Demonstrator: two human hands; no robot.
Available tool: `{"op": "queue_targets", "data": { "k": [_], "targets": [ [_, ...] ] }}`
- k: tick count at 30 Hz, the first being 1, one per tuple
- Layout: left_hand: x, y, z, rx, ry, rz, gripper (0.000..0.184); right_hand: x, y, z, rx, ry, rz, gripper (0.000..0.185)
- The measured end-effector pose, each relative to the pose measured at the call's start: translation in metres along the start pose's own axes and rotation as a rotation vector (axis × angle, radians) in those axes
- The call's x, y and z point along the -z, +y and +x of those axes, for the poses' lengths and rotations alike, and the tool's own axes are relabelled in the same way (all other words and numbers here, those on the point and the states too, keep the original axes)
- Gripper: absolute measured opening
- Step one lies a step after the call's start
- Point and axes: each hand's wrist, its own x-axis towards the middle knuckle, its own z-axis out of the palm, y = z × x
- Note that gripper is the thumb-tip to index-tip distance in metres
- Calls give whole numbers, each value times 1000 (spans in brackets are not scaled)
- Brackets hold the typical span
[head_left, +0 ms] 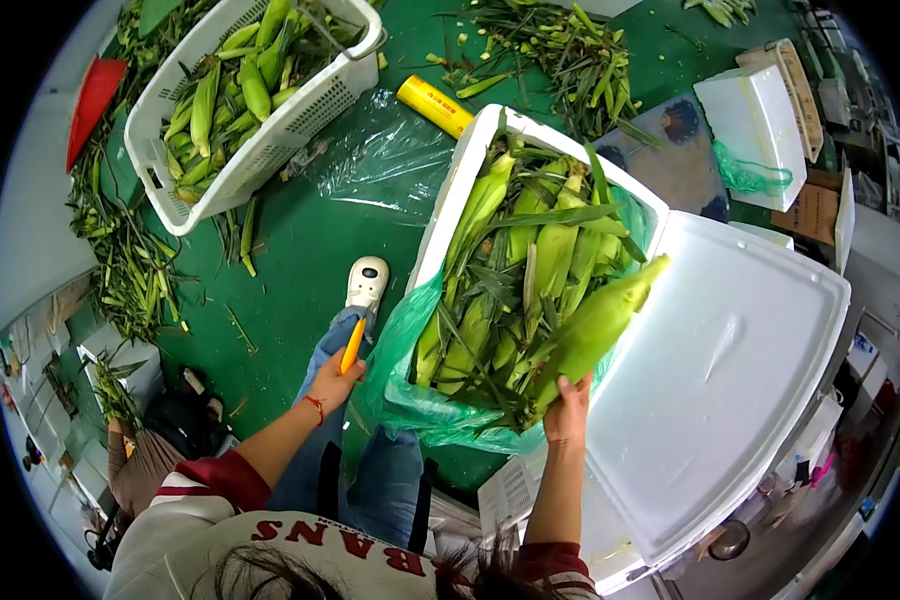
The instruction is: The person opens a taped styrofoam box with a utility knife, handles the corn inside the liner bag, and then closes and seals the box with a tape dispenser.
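The right hand is pinching an ear near its lower end; the ear is projecting beyond the fingertips, leaning over the box. The left hand is clasping an orange tool, fingers closing around its lower end, beside the liner.

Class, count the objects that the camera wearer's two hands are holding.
2: an orange-yellow tool in the left hand, and a corn ear in the right hand, over the white box. Fingers may hide something small.
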Motion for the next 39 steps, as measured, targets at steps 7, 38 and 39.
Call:
{"op": "queue_targets", "data": {
  "k": [7, 38, 39],
  "targets": [
    [-14, 47, 0, 28, -26, -25, 13, -16, 22, 9, 309, -141, -794, 61],
    [-25, 99, -73, -5, -550, -219, 68, -125, 7, -41, -141, 133, 308, 51],
    [-27, 97, -73, -54, -537, -174, 69, -139, -3, -36, -190, 164, 355, 54]
  ]
}}
